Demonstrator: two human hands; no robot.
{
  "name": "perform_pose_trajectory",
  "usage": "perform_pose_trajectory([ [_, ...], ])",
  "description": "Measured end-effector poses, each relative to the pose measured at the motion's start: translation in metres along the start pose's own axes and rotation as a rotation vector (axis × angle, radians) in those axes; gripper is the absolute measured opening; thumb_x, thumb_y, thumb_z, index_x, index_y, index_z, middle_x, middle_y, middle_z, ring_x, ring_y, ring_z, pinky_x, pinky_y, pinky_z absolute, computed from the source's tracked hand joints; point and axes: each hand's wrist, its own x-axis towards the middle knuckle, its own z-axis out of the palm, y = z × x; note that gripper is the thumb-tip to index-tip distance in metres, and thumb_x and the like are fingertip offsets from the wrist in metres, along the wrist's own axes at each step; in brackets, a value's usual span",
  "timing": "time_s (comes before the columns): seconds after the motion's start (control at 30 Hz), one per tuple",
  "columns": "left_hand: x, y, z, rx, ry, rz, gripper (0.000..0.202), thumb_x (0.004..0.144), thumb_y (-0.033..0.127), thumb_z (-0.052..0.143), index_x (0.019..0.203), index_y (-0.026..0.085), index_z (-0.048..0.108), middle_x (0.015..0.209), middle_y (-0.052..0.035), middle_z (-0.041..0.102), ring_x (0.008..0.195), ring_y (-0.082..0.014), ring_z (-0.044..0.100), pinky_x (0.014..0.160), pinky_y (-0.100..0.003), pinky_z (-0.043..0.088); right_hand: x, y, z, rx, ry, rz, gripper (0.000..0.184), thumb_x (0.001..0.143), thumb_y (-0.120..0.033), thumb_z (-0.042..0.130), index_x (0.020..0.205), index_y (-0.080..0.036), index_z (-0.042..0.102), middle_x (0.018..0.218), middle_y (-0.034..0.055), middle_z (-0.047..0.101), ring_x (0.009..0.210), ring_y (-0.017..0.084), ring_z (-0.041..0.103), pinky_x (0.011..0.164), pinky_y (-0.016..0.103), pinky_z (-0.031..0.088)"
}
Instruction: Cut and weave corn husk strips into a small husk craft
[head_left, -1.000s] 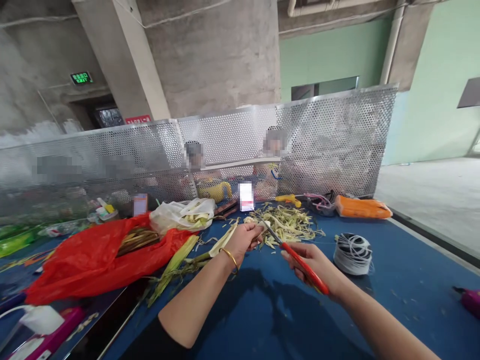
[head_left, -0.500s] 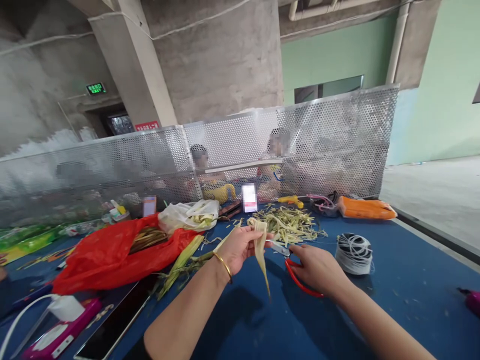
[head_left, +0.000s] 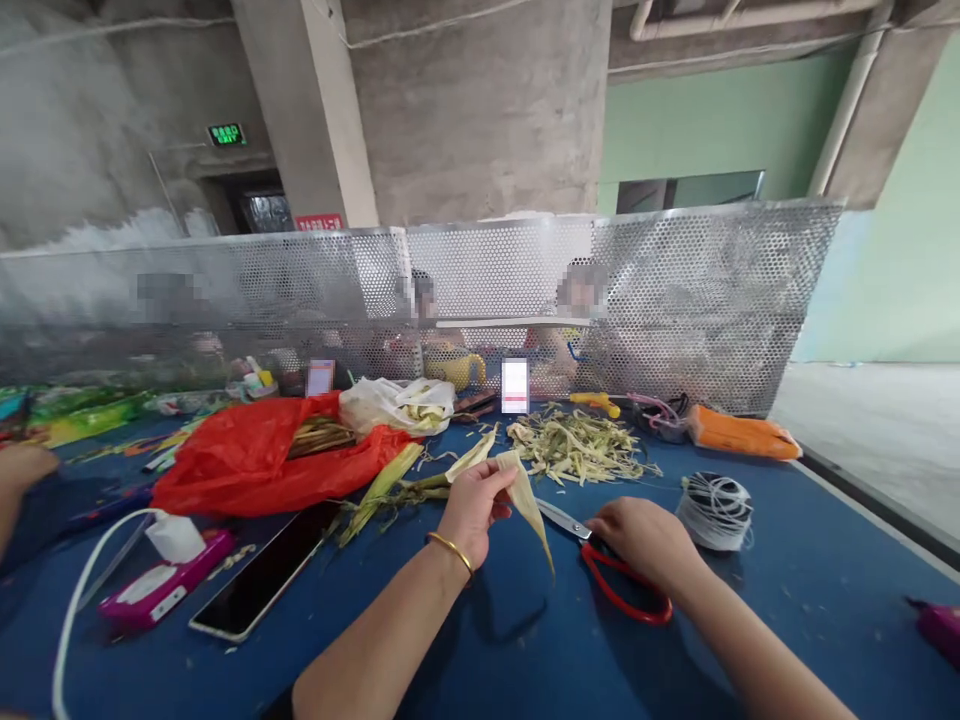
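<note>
Since a second ago the right hand (head_left: 645, 540) has come down with the scissors (head_left: 562, 521), which now lie flat on the blue table (head_left: 787, 620); its fingers are curled over the red handles. The left hand (head_left: 474, 503) pinches a pale husk strip (head_left: 531, 505) between thumb and fingers, at 9 o'clock of the blades. A pile of husk scraps (head_left: 577, 447) lies at 12 o'clock, and a spool of string (head_left: 716, 510) at 2 o'clock of the right hand.

Matt blue cloth table (head_left: 525, 660), glossy red plastic bag (head_left: 247, 455), perforated metal screen (head_left: 705, 290), dry fibrous husk (head_left: 529, 500)
</note>
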Motion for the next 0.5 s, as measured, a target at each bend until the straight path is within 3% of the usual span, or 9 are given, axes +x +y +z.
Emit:
perform_pose_trajectory([
  [0.1,0.000,-0.003,-0.001,0.027,-0.014,0.029,0.019,0.058,0.026,0.076,0.067,0.014,0.065,0.052,0.0024,0.057,0.046,-0.0071,0.048,0.042,-0.017,0.035,0.002,-0.019,0.002,0.505,-0.005,-0.086,0.039,0.089,-0.047,0.045,0.078,-0.019,0.070,0.077,0.0077,0.071,0.078,0.023,0.065,0.066,0.030,0.043],
  [0.17,0.001,-0.004,-0.001,0.053,-0.025,0.066,0.016,0.060,0.025,0.073,0.066,0.013,0.065,0.055,0.0010,0.060,0.048,-0.0081,0.050,0.043,-0.018,0.036,0.003,-0.037,0.006,0.995,-0.159,-0.146,0.039,0.082,-0.055,0.055,0.089,-0.019,0.068,0.083,0.0051,0.071,0.081,0.020,0.065,0.071,0.029,0.047],
  [0.2,0.002,-0.003,-0.002,0.074,-0.022,0.093,0.014,0.062,0.025,0.072,0.066,0.013,0.065,0.056,0.0006,0.061,0.049,-0.0085,0.051,0.043,-0.018,0.037,0.003,-0.046,0.010,1.141,-0.204,-0.113,0.040,0.077,-0.057,0.062,0.085,-0.018,0.067,0.079,0.0042,0.071,0.076,0.019,0.065,0.068,0.028,0.048],
  [0.33,0.011,-0.001,-0.006,0.122,0.071,0.189,0.011,0.067,0.024,0.068,0.064,0.014,0.063,0.056,0.0013,0.059,0.050,-0.0092,0.051,0.043,-0.018,0.038,-0.002,-0.072,0.023,1.390,-0.260,0.166,0.041,0.058,-0.051,0.079,0.067,-0.017,0.059,0.056,-0.0026,0.060,0.044,0.009,0.053,0.041,0.020,0.040],
  [0.5,0.026,-0.009,-0.013,0.123,0.121,0.214,0.016,0.070,0.027,0.069,0.061,0.017,0.059,0.051,0.0047,0.054,0.042,-0.0084,0.047,0.040,-0.019,0.037,-0.017,-0.073,0.029,1.537,-0.431,0.261,0.032,0.058,-0.036,0.082,0.074,-0.016,0.062,0.053,-0.0051,0.054,0.041,0.006,0.048,0.038,0.017,0.040],
])
